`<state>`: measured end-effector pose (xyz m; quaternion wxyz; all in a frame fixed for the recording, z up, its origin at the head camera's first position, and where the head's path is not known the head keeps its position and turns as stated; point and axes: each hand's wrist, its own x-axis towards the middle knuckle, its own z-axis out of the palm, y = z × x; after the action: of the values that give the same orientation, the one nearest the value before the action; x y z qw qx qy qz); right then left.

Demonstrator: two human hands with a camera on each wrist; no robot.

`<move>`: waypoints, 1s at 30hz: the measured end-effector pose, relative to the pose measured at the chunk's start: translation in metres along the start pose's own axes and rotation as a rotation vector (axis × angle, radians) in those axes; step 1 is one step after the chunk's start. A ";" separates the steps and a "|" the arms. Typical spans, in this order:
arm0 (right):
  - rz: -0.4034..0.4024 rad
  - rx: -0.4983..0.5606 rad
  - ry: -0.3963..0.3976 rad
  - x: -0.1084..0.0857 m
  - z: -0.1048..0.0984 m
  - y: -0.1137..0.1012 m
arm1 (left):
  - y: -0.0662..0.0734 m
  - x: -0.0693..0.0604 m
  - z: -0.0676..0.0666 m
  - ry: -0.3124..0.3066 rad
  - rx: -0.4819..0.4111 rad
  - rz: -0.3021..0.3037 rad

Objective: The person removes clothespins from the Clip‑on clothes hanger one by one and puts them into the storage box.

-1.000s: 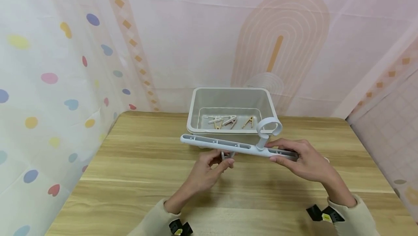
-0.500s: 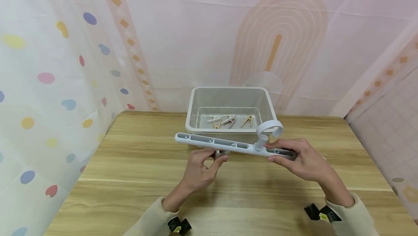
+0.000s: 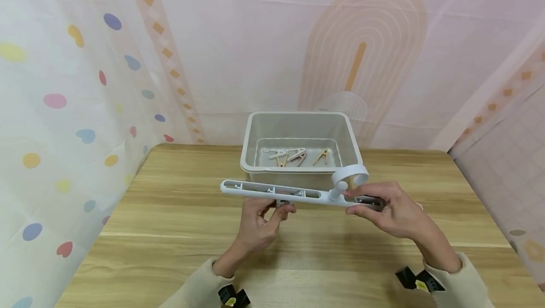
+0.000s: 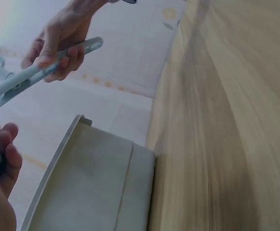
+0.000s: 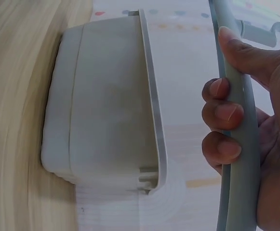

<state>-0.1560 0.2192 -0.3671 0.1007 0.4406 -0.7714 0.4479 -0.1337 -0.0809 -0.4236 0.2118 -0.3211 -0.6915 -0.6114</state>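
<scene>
A pale bluish-white plastic hanger bar [image 3: 325, 198] with slots along it and a round hook [image 3: 351, 171] is held nearly level above the table. My right hand [image 3: 389, 208] grips its right end, thumb on the near side and fingers curled round the far side; the right wrist view shows this hand [image 5: 260, 96] wrapped round the bar. Under the left half of the bar, my left hand [image 3: 259, 225] pinches a small grey clothespin [image 3: 283, 202] between thumb and fingers, up against the underside. The bar partly hides the clothespin and those fingertips.
Behind the bar stands a light grey plastic bin [image 3: 247, 156] on the wooden table [image 3: 179, 194]. Several clothespins [image 3: 295, 155], white, beige and pinkish, lie on its floor. A patterned cloth [image 3: 234, 52] hangs along the table's back edge.
My left hand has moved a little left with the clothespin, from below the bar's middle. The bar has shifted left and become more level, its hook dipping slightly. My right hand keeps its grip.
</scene>
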 end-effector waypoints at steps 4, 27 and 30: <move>-0.046 0.002 0.026 0.002 0.000 -0.001 | 0.000 0.000 0.003 0.038 -0.070 0.007; -0.068 -0.022 0.032 0.004 0.002 -0.001 | 0.010 0.009 -0.004 -0.069 -0.364 -0.089; -0.074 -0.018 0.034 0.004 0.004 -0.001 | 0.011 0.009 -0.003 -0.031 -0.335 -0.060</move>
<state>-0.1570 0.2132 -0.3665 0.1341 0.4602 -0.7568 0.4445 -0.1323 -0.0814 -0.4095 0.1265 -0.3406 -0.5925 -0.7190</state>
